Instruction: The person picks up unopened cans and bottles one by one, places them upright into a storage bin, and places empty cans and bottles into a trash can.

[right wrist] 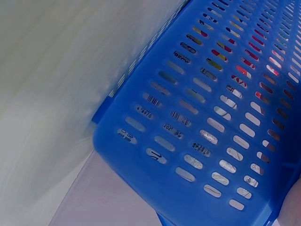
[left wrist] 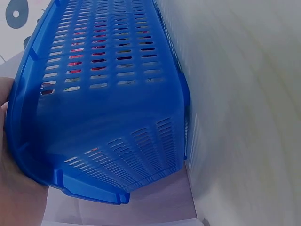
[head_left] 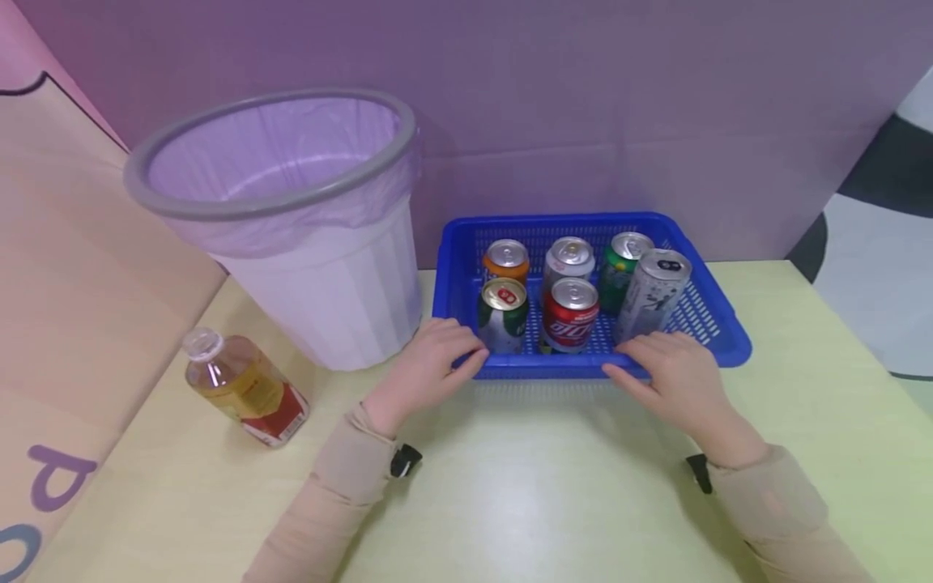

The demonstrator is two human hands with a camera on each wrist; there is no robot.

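A blue plastic basket (head_left: 539, 371) holds several upright drink cans, among them a red can (head_left: 572, 316), an orange can (head_left: 505, 261) and a tall silver can (head_left: 651, 298). My left hand (head_left: 430, 364) grips the front rim near its left corner, fingers over the edge by a green can with a gold top (head_left: 503, 316). Farther right along that rim, my right hand (head_left: 678, 380) holds on beside the tall can. In the left wrist view, the slotted basket wall (left wrist: 103, 108) hides most of the cans. Printed can sides show through the slots in the right wrist view.
A white waste bin (head_left: 328, 283) with a grey rim and a clear liner stands left of the basket. In front of the bin, a bottle of amber drink (head_left: 248, 389) is on the pale table (head_left: 525, 486). A purple wall (head_left: 583, 105) rises behind.
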